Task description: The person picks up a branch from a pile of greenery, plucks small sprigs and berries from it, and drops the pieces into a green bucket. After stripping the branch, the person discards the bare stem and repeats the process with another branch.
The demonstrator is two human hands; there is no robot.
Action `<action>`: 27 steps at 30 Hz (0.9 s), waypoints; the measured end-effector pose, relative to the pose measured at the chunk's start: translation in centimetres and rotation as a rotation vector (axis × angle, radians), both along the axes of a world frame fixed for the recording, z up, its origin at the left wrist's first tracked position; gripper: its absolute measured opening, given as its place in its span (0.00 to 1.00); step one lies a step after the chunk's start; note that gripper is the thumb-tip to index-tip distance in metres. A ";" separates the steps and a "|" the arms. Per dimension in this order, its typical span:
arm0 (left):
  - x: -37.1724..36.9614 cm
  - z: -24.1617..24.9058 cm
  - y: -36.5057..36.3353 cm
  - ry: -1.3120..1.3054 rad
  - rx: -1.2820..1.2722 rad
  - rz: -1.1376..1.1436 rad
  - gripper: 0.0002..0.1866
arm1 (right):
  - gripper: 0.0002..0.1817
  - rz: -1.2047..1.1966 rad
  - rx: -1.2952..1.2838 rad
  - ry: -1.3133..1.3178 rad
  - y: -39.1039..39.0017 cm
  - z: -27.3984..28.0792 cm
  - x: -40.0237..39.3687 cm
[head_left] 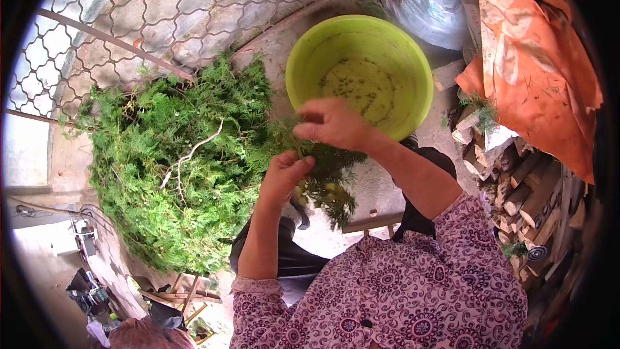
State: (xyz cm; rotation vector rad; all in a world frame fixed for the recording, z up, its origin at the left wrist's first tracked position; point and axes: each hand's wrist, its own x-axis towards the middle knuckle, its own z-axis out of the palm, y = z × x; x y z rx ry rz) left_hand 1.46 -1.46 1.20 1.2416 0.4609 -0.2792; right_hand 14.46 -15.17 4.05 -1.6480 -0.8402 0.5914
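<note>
A green sprig (332, 200) with small yellowish cones hangs below my left hand (284, 178), whose thumb and fingers pinch its stem. Just above and to the right, my right hand (332, 124) is over foliage at the near rim of a lime-green basin (420, 58); its thumb and fingers are apart, with slight blur. Small dark bits lie scattered on the basin's bottom. To the left of both hands spreads a large heap of green conifer branches (148, 155), with a bare pale twig (190, 155) on top.
A wavy wire mesh (161, 0) stands behind the heap. At the right are an orange sheet (523, 58), stacked firewood (536, 194) and a white plastic sack (429, 0). Cables and assorted items (87, 291) lie at the lower left, near a reddish-brown rounded shape (145, 335).
</note>
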 end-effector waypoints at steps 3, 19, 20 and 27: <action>0.3 0.7 0.8 0.035 -0.109 0.146 0.06 | 0.12 -0.265 0.122 -0.001 -0.6 0.8 0.8; 2.0 0.2 0.6 -0.076 -0.128 0.462 0.08 | 0.20 0.034 0.208 -0.384 -0.8 2.3 -2.3; 2.1 0.0 0.5 -0.077 -0.101 0.471 0.08 | 0.19 0.023 0.144 -0.445 -0.7 2.2 -2.6; 2.8 -0.4 0.1 -0.113 -0.079 0.456 0.07 | 0.14 0.090 -0.051 -0.521 -0.8 0.7 -2.6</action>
